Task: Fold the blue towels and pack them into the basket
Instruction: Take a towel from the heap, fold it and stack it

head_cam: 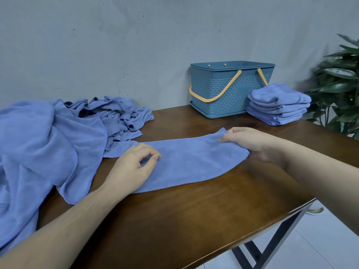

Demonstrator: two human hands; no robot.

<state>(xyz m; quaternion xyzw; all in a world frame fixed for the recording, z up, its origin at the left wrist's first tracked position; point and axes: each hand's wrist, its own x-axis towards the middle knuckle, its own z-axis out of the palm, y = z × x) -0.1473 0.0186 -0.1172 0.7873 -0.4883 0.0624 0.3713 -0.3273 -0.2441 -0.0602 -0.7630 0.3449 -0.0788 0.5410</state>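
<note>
A blue towel lies flat on the brown wooden bench, folded into a long strip, in front of the basket and a little to its left. The left hand rests on the end of this strip that is farther from the basket; its fingers are loosely curled and they hold nothing, only the palm and fingertips touch the cloth. The right hand grips the other end, the one nearer to the basket: the fingers lie on top of the cloth and the thumb is under the edge, which is lifted a little from the bench.

The basket is blue with two orange handles hanging down on its front side. It stands at the back of the bench, close to the grey wall. Just to the right of the basket, touching it, is a stack of folded towels. Well apart to the left of the basket lies a heap of unfolded towels, which reaches the near edge of the bench. Further right than the stack, beyond the bench, a green plant is seen.
</note>
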